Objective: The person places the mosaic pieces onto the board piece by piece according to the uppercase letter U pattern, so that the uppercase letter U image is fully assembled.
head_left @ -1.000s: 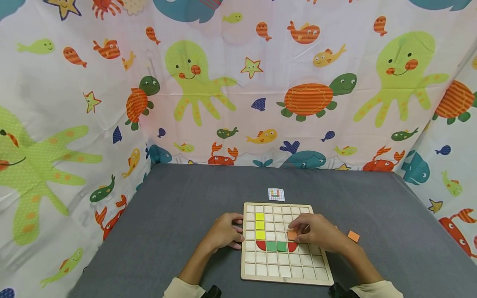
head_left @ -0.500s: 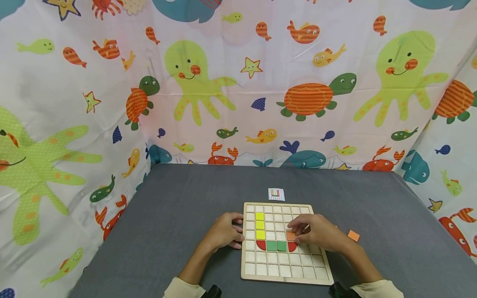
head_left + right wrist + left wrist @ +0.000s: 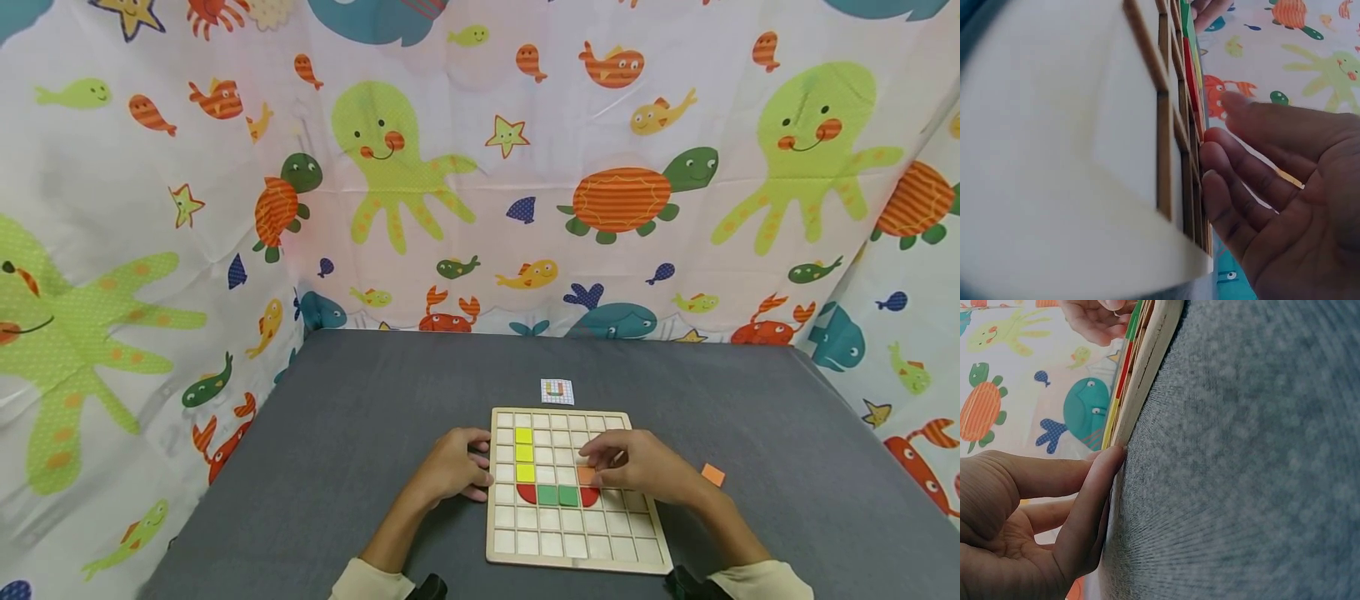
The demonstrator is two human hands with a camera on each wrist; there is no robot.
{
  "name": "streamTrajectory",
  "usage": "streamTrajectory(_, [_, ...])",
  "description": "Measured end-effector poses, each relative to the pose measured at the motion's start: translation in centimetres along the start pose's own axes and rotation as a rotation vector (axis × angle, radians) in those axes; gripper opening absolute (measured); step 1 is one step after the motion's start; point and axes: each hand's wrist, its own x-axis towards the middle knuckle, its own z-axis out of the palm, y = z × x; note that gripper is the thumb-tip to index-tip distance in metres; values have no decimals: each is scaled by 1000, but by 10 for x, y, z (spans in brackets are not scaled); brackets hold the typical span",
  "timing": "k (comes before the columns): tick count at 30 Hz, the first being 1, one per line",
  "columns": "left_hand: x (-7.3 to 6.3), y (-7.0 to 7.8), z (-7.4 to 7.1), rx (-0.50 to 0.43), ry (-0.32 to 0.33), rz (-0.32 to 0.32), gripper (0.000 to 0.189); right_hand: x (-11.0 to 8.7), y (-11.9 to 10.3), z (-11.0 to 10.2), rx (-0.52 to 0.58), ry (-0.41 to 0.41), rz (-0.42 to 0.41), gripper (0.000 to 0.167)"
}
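Observation:
A wooden grid board (image 3: 577, 564) lies on the grey cloth. Three yellow square tiles (image 3: 524, 454) stand in a column. Below them runs a row of two green tiles (image 3: 558, 496) between a left red rounded tile (image 3: 527, 494) and a right red one (image 3: 590, 497). An orange tile (image 3: 585, 476) lies in the cell above the right red tile. My right hand (image 3: 637, 467) is over it, fingertips at the board and thumb beside the tile, partly hiding it. My left hand (image 3: 450, 467) touches the board's left edge with its fingertips, also seen in the left wrist view.
Behind the board lies a small pattern card (image 3: 557, 392) with a coloured U shape on a grid. A loose orange tile (image 3: 712, 475) is on the cloth to the right. A sea-animal curtain (image 3: 480, 192) surrounds the table's back and sides.
The orange tile under my right hand has shifted slightly left and settled into its cell. The left hand and the board hold nearly the same position.

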Motion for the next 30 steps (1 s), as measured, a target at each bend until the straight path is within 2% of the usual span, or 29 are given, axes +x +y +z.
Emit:
streamTrajectory(6, [0,1,0,9,2,-8,68,-5,5,-4,19,4,-7,31])
streamTrajectory(10, [0,2,0,14,1,-11,68,-12,11,-11,17,20,18,31])
streamTrajectory(18, [-1,2,0,20,2,-16,68,-31,18,-25,-31,90,82,33])
streamTrajectory(24, [-1,2,0,16,0,-19,69,-47,25,-39,-71,125,160,34])
streamTrajectory(30, [0,1,0,15,-1,-14,68,-63,37,-55,-73,120,155,35])
